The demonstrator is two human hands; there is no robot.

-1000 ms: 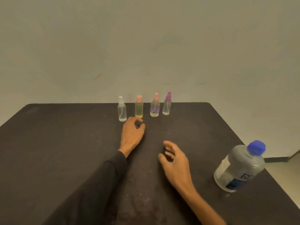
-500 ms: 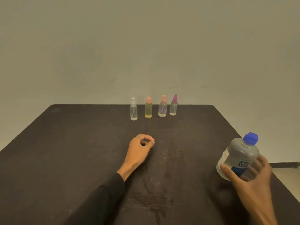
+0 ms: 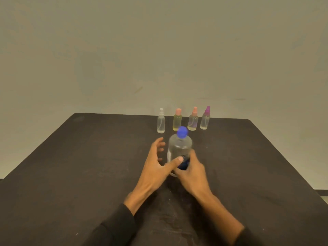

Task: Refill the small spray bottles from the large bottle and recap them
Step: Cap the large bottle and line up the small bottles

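Right now you are looking down on a dark brown matte table with rounded far corners, pushed near a plain beige wall; its top shows faint pale scuffs close to you, and a strip of lighter floor shows past its right edge.

Along the far edge stand four small spray bottles in a row, all upright and capped, each apart from its neighbour: a clear small bottle with a white sprayer, a yellowish small bottle with a peach cap, a clear small bottle with a peach sprayer, and a clear small bottle with a purple sprayer.

In front of them, near the table's middle, is the large clear plastic bottle with a blue cap, cap on and roughly upright. Your right hand grasps its lower part, fingers wrapped around the dark blue label. Your left hand lies against its left side with the thumb pressed to the front and the fingers spread and relaxed, slightly blurred. The large bottle's cap overlaps the foot of the yellowish bottle in your view, yet it stands nearer to you.

Both dark sleeves enter from the bottom. Bare tabletop stretches wide to the left and right of your hands.
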